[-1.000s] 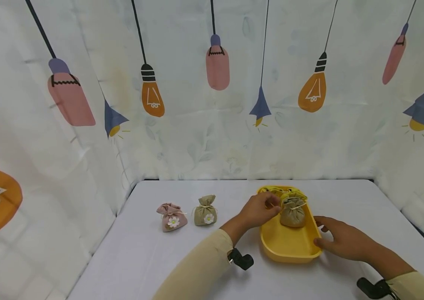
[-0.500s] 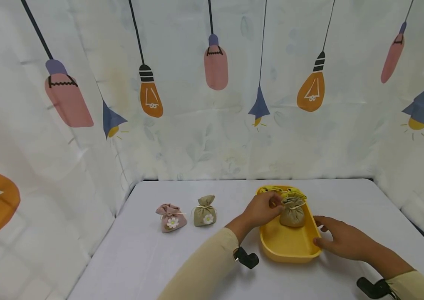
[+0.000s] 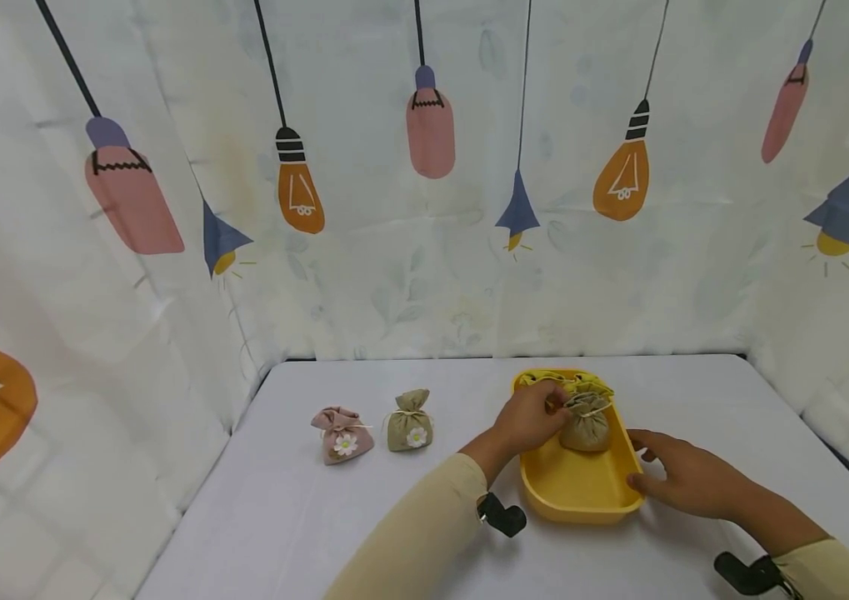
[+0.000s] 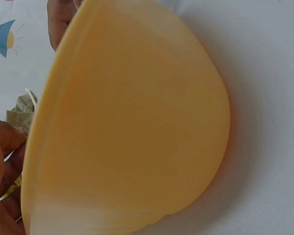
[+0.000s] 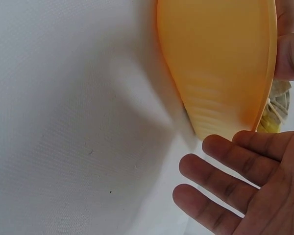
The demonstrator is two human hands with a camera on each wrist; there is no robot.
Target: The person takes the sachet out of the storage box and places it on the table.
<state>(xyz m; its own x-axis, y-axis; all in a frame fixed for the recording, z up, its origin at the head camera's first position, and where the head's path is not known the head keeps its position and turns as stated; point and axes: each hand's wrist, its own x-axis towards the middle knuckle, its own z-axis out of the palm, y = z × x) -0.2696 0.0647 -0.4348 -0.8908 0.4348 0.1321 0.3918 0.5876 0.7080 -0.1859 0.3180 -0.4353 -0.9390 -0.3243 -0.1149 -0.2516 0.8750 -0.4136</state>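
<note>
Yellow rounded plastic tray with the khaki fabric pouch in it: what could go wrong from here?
1. The left hand has curled fingers close to the top of the khaki fabric pouch; a move might snag and tip it.
2. The right hand is at the side of the yellow rounded plastic tray with fingers spread, not wrapped round it, so a bump could slide it.
3. Yellow patterned fabric lies behind the pouch; a push that way might bunch it up.

Creased pale walls [image 3: 357,287] printed with hanging lamps [image 3: 430,133]; white-covered table [image 3: 259,517].
</note>
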